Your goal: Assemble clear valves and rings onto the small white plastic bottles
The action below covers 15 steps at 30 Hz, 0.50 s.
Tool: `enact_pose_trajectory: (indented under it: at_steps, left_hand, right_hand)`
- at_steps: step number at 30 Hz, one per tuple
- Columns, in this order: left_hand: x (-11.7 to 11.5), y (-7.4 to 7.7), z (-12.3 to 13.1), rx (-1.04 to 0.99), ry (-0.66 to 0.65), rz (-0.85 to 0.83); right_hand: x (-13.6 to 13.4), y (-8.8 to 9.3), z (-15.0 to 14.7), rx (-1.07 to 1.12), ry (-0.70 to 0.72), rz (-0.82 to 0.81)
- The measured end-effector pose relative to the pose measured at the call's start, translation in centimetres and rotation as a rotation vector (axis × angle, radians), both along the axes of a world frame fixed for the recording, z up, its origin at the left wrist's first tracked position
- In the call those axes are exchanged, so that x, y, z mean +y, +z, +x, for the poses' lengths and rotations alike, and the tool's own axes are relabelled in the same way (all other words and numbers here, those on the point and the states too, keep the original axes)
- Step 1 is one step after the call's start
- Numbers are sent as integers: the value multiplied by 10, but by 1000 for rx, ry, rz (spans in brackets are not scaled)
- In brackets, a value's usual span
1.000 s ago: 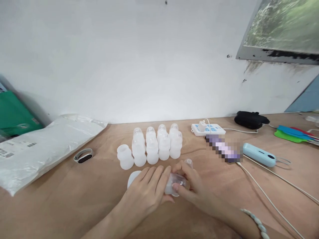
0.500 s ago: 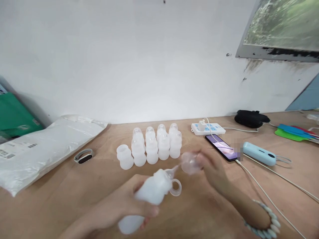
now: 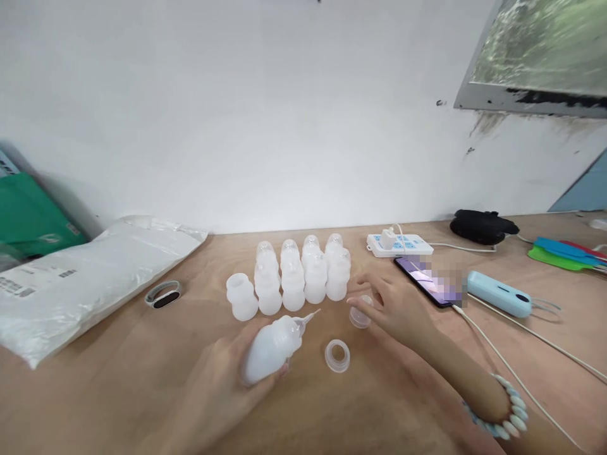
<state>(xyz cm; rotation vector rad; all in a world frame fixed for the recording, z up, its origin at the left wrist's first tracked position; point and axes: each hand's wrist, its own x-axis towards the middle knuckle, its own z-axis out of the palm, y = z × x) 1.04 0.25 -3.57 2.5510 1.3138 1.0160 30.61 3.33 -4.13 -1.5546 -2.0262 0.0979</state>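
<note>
My left hand (image 3: 237, 373) is wrapped round a white squeeze bottle (image 3: 271, 349), held tilted so that its clear, narrow tip points up to the right. A clear cap (image 3: 361, 312) sits on the table beside my right hand (image 3: 396, 309). The fingers of that hand are apart and partly over the cap; whether they touch it I cannot tell. Between both hands lies a translucent ring (image 3: 337, 356). Behind the bottle, several white bottles (image 3: 293, 285) with clear domed caps stand in rows. One open-topped white bottle (image 3: 242, 297) is at their left end.
On the left are a white plastic parcel (image 3: 95, 272), a fitness band (image 3: 163, 294) and a green package (image 3: 38, 212). To the right lie a power strip (image 3: 417, 245), a phone (image 3: 422, 281), a light blue device (image 3: 497, 294), cables and a black case (image 3: 482, 226).
My right hand has lowered the clear cap to the table and its fingers have opened. My left hand has drawn the bottle slightly left, away from the ring.
</note>
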Motion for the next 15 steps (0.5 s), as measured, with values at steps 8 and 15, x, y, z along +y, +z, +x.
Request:
enact_pose_trajectory:
  at_steps: [8,15]
  left_hand:
    - [-15,-17,19,447,1,730]
    - [-21,-15,21,315,-122,379]
  right_hand:
    - [-50,-5,-62,652,513,-501]
    - [-46,-7,-58,324,648,-164]
